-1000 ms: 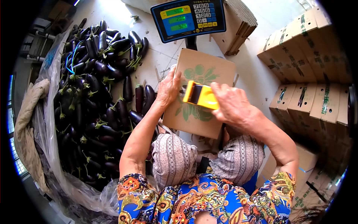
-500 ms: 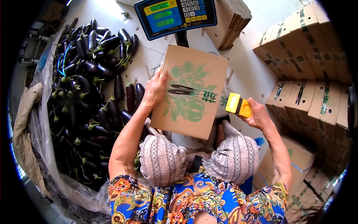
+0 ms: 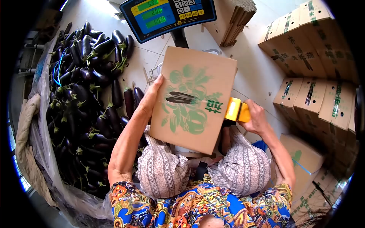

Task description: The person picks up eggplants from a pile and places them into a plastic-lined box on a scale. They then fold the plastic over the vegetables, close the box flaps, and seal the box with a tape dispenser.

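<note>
A closed cardboard box [image 3: 192,133] faces me, tilted, with green vegetable prints, two dark eggplant shapes and a green character near its right edge. My left hand [image 3: 152,91] grips the box's left side, thumb along the upper edge, other fingers hidden behind the side. In my right hand [image 3: 257,118] is a yellow block-shaped handheld tool [image 3: 232,109] with a dark band and a pale label; its exact kind does not show. Its front end is right at the box's right side. Behind the box stands a scale display [image 3: 167,17] with lit green readouts.
Many eggplants [image 3: 89,98] lie heaped on the left, bordered by plastic sheeting [image 3: 42,148]. Printed cartons [image 3: 308,100] are stacked on the right, and another carton [image 3: 300,152] stands low beside my right arm. Flattened cardboard [image 3: 235,22] leans behind the scale.
The yellow tool has moved left and down, up against the box's right side. The box has shifted slightly down, and the scale readouts have changed.
</note>
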{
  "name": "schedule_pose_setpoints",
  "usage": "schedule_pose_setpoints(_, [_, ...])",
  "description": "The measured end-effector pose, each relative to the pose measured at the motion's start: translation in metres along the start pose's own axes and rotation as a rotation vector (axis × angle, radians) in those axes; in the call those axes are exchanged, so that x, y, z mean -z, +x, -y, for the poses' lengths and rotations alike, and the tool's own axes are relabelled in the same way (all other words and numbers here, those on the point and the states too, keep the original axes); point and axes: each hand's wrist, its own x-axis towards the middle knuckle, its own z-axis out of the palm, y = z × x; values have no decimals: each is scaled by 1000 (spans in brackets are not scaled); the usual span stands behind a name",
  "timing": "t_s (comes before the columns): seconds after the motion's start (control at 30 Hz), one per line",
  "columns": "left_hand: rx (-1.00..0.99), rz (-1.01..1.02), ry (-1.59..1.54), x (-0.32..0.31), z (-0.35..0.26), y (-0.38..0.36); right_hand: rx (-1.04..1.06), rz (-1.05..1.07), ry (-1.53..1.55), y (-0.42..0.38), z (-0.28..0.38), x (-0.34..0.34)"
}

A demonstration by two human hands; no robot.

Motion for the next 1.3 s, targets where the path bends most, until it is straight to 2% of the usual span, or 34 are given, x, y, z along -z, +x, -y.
schedule_pose_setpoints(0.1, [143,154,-180,-9,17,7,-1,25,-60,-4,36,47])
schedule_pose_setpoints(0.23, [105,355,-442,-6,57,31,1,105,-229,24,103,83])
schedule_pose_setpoints(0.3, [183,270,-211,12,50,35,-12,155,-296,41,130,79])
schedule_pose_setpoints(0.33, [53,229,-12,36,72,57,17,163,-309,49,140,74])
schedule_pose_setpoints(0.37, [-53,142,496,52,59,53,45,167,-318,58,147,69])
schedule_pose_setpoints(0.43, [-314,-135,450,12,11,7,88,176,-349,72,164,58])
schedule_pose_setpoints(0.47, [-329,-154,353,-2,-9,-13,66,205,-349,79,171,54])
schedule_pose_setpoints(0.5, [-330,-126,295,-15,-25,-29,47,235,-353,86,178,50])
schedule_pose_setpoints(0.57, [-467,34,241,-21,-20,-18,59,229,-360,95,192,44])
schedule_pose_setpoints(0.6, [-529,-227,557,-36,-27,-31,59,223,-364,98,196,44])
schedule_pose_setpoints(0.63, [-510,-210,567,-35,-32,-34,67,228,-364,98,197,45])
schedule_pose_setpoints(0.7, [-465,-168,579,-38,-39,-35,71,246,-371,98,195,47])
schedule_pose_setpoints(0.73, [-546,-208,623,-42,-42,-38,68,269,-393,97,194,49])
schedule_pose_setpoints(0.8, [-574,-260,809,-34,-41,-35,78,309,-436,99,195,52])
schedule_pose_setpoints(0.87, [-704,-383,1117,-8,-22,-11,65,346,-395,93,193,58])
schedule_pose_setpoints(0.9, [-561,-468,1095,-17,-35,-25,59,365,-378,90,190,62])
schedule_pose_setpoints(1.07, [-427,-505,1230,-12,-40,-29,75,234,-316,45,134,71])
schedule_pose_setpoints(1.17, [-458,-540,1245,-10,-37,-28,35,143,-231,18,90,69])
schedule_pose_setpoints(1.23, [-471,-570,1237,-10,-35,-26,92,61,-184,4,57,56])
schedule_pose_setpoints(1.3, [-424,-561,1256,-11,-38,-29,90,21,-165,-6,36,40])
